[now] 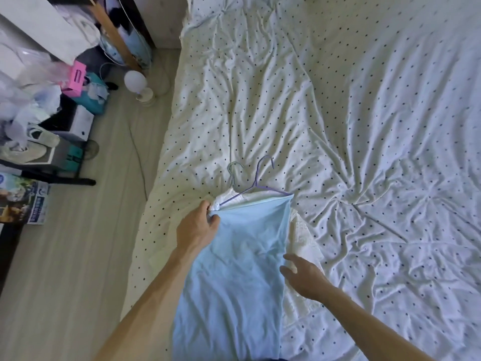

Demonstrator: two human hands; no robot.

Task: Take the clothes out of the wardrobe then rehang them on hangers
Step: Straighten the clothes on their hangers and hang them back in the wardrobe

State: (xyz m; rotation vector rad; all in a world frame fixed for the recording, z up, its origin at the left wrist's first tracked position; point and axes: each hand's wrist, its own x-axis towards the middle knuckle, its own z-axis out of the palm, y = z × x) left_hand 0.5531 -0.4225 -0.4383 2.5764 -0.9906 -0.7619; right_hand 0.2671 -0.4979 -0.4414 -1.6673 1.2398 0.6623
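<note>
Blue garment [234, 269], 10 o'clock corner pinched by left hand [199, 226]; lies flat at frame 6 o'clock on dotted bedsheet [364, 126], purple hanger [256, 188] at its top edge; right hand [304, 277] loose-fingered at 3 o'clock edge, holding nothing; risk: one-sided tug slides cloth off hanger.

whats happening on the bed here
A person has two garments laid flat on a polka-dot bed sheet. A light blue garment on a purple hanger lies on top of a white garment, and a pale green hanger pokes out beside the purple one. The left hand pinches bunched white fabric at the top left corner. The right hand is open at the blue garment's right edge.
</note>
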